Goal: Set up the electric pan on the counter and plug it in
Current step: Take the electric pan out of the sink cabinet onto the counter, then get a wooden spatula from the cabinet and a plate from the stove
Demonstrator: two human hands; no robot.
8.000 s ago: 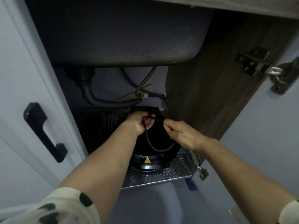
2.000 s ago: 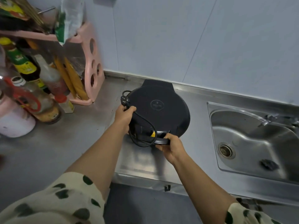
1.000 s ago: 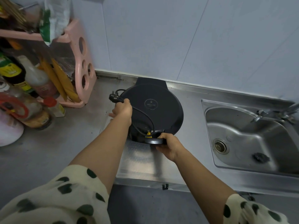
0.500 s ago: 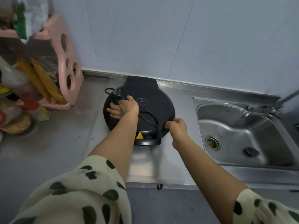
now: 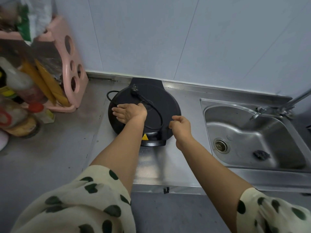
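Head view: round black electric pan (image 5: 156,101) sits on the steel counter (image 5: 55,148), its black cord (image 5: 155,111) looped on the lid, plug (image 5: 134,88) at 12 o'clock. Left hand (image 5: 128,112) rests flat, fingers together; right hand (image 5: 180,126) pinches the rim. It looks heavy and stiff; grip the front handle. Steel sink (image 5: 252,132), 3 o'clock, holds a dark stopper (image 5: 260,154).

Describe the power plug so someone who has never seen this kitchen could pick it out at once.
Find the steel counter left of the sink, where a round black electric pan sits against the wall. The plug lies on the pan's lid near the far edge. It is the small blocky black end of the cord looping across the lid.
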